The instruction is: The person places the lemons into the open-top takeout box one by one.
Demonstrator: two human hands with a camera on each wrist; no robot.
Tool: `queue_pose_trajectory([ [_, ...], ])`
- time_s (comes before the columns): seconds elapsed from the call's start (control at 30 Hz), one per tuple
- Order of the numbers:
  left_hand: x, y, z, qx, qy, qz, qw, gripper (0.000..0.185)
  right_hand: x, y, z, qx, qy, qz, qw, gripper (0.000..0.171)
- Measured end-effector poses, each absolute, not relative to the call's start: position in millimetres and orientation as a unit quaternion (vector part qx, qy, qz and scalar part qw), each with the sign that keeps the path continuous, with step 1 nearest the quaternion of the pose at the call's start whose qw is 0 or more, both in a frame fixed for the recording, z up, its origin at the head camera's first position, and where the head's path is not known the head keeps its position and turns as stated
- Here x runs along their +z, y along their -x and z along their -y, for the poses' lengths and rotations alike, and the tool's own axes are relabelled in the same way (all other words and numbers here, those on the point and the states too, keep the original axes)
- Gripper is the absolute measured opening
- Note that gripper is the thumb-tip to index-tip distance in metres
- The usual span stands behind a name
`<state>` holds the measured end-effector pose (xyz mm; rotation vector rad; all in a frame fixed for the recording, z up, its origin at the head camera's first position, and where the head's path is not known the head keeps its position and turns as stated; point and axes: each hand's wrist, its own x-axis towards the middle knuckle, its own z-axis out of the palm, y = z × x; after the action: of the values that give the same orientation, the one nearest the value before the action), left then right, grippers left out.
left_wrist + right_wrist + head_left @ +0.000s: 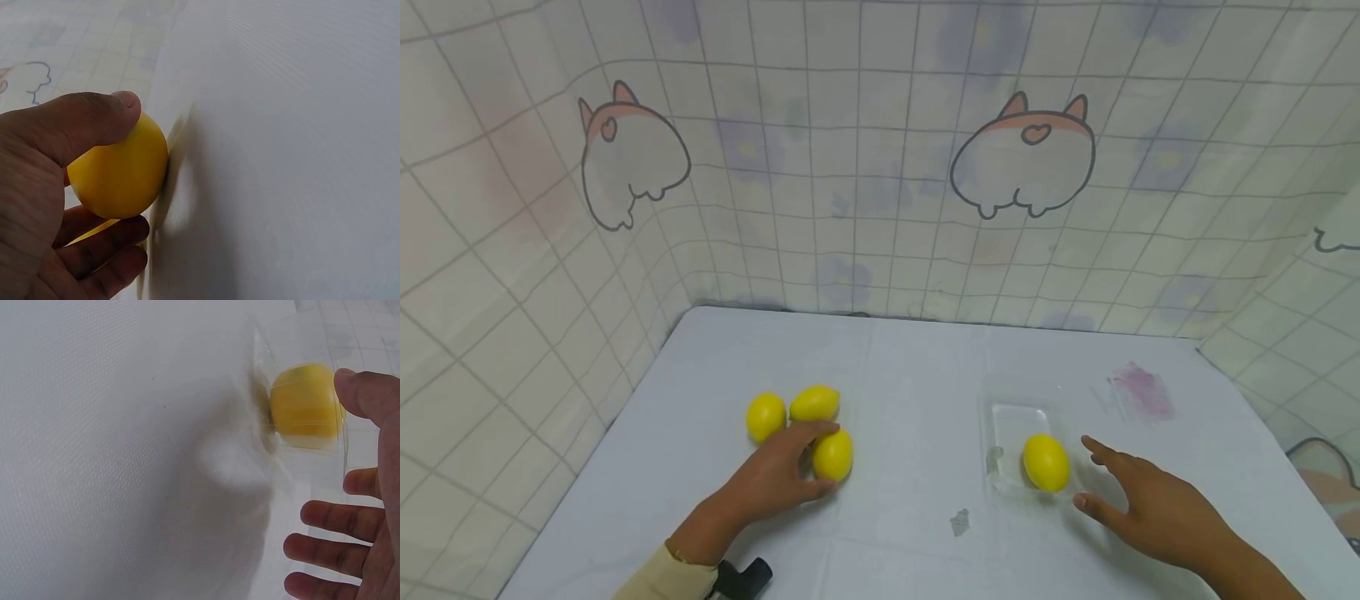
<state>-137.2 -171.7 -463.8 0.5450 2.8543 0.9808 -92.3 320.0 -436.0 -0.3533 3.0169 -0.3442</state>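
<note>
Three yellow lemons lie in a cluster on the left of the white table. My left hand [820, 458] grips the nearest lemon [838, 454], thumb on one side and fingers on the other. The left wrist view shows that lemon [119, 181] under my thumb [94, 122]. The other two lemons [766, 416] [815, 403] sit just behind it. On the right, a fourth lemon [1046, 462] lies in a clear plastic tray [1011, 417]. My right hand [1086, 471] is beside the tray with its fingers [331, 519] spread, holding nothing; whether it touches the tray is unclear.
The table [910, 367] is walled on three sides by a checked curtain with cartoon prints [1022, 158]. A purple stain [1142, 390] marks the cloth at back right, and a small grey mark [959, 522] lies near the front. A black strap device [745, 577] sits at my left wrist.
</note>
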Motion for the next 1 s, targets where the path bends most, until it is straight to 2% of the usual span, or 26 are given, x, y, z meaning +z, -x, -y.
queue_pose_trajectory([
  [1.0, -457.5, 149.5, 133.0, 0.36, -0.221, -0.905, 0.055, 0.076, -436.7, 92.9, -320.4, -0.109, 0.114, -0.987, 0.041, 0.091],
])
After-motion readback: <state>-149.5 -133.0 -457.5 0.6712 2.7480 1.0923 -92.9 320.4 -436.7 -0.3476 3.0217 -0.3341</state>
